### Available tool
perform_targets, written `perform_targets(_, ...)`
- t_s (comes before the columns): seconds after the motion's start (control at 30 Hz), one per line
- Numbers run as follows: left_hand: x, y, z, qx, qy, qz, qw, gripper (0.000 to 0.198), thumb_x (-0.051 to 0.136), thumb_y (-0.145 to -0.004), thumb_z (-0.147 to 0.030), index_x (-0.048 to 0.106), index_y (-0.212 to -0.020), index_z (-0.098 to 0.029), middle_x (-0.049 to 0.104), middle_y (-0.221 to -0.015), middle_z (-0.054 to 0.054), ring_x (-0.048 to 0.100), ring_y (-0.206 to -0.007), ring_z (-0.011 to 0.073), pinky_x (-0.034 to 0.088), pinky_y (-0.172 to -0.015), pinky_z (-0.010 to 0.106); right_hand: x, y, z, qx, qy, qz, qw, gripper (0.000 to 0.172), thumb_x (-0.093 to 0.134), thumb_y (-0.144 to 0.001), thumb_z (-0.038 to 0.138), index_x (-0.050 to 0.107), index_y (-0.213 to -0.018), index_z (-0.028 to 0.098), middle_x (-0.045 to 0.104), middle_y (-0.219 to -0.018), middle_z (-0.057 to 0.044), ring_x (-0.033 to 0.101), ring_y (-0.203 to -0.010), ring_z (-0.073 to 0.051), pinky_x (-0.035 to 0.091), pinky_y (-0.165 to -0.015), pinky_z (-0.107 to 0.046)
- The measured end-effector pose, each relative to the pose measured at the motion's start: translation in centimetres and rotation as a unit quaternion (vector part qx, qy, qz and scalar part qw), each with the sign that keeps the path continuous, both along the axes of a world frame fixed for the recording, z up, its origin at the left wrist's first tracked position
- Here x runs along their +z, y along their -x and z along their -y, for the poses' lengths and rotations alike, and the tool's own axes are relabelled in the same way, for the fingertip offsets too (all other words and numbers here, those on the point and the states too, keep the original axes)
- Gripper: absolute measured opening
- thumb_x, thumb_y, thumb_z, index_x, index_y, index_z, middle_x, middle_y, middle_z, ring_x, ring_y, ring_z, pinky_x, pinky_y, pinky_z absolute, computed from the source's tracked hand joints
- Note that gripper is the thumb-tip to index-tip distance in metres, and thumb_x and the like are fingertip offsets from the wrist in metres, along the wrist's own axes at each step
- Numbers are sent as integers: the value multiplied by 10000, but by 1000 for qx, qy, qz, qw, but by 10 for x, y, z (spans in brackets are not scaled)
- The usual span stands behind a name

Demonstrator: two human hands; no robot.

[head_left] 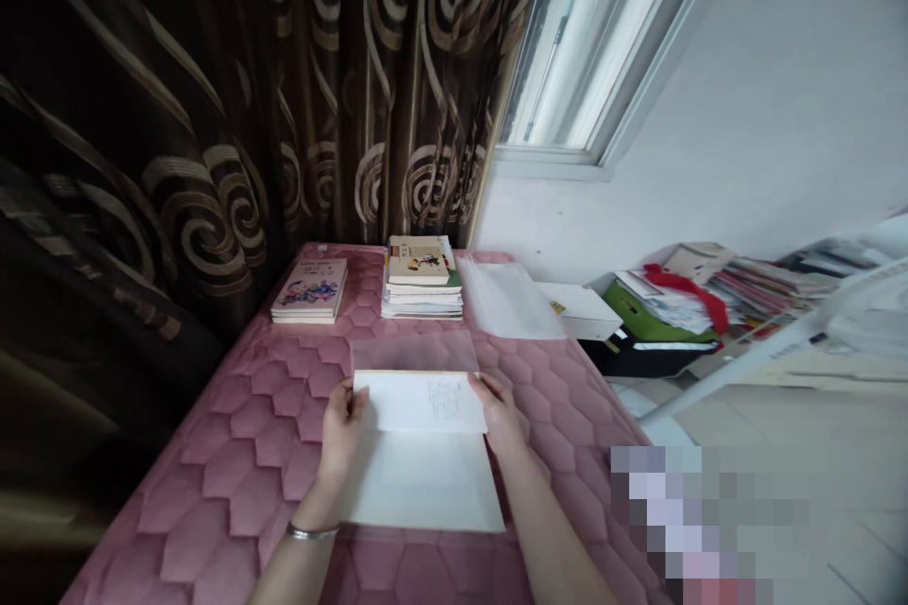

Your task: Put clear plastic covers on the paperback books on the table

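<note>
An opened book (426, 482) with pale pages lies before me, over a clear plastic sheet (418, 350) that shows beyond its far edge. My left hand (344, 421) grips the book's left edge, thumb on top. At the right edge my right hand (500, 411) holds it the same way, fingers partly hidden beneath. Small print shows on the far page; the near page looks blank. A silver bracelet is on my left wrist.
Beyond the book on the pink quilted surface (241, 430) are a low book stack (310, 291), a taller stack (422, 279) and clear plastic sheets (511, 298). A white box (585, 310) and a green bin (628, 307) of papers stand right. Dark curtains (326, 95) hang behind.
</note>
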State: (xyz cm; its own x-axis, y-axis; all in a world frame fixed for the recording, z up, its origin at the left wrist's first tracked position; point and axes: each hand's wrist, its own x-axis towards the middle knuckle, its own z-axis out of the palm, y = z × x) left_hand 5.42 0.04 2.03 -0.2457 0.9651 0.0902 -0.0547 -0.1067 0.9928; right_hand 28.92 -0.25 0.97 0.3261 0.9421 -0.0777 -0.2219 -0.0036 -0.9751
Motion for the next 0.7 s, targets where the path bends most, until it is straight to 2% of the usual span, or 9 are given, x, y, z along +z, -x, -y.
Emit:
perform_targets(0.3, -3, 1, -1, -2, -5, -8, 1000, 323, 656, -691, -377, 590, -912, -150, 647, -728, 7, 565, -661, 137, 432, -624, 225, 5, -1, 0, -2, -8, 92, 996, 355, 666, -666, 559, 649, -656, 205, 605, -594, 17, 535, -557, -156, 400, -529, -251)
perform_targets(0.4, -2, 1, -1, 6, 0, 7, 1000, 324, 677, -672, -364, 593, -909, -158, 655, -749, 7, 580, -683, 143, 436, -641, 228, 5, -1, 1, -11, 9, 64, 998, 326, 678, -652, 539, 652, -655, 214, 618, -593, 17, 552, -560, -164, 417, -531, -256)
perform_targets(0.5, -3, 0, -2, 9, 4, 13, 1000, 323, 686, -660, -360, 597, -901, -164, 662, -770, 10, 591, -709, 151, 439, -652, 230, 6, 0, 2, -49, 32, 24, 998, 294, 704, -608, 505, 688, -694, 224, 664, -646, 4, 598, -617, -187, 455, -567, -266)
perform_targets(0.7, -3, 2, -2, 5, -1, -9, 1000, 305, 658, -676, -357, 596, -900, -159, 655, -764, 17, 578, -703, 150, 441, -666, 238, 4, -2, 1, -97, 49, -8, 994, 232, 739, -538, 419, 706, -682, 240, 693, -699, 10, 620, -667, -186, 471, -595, -254)
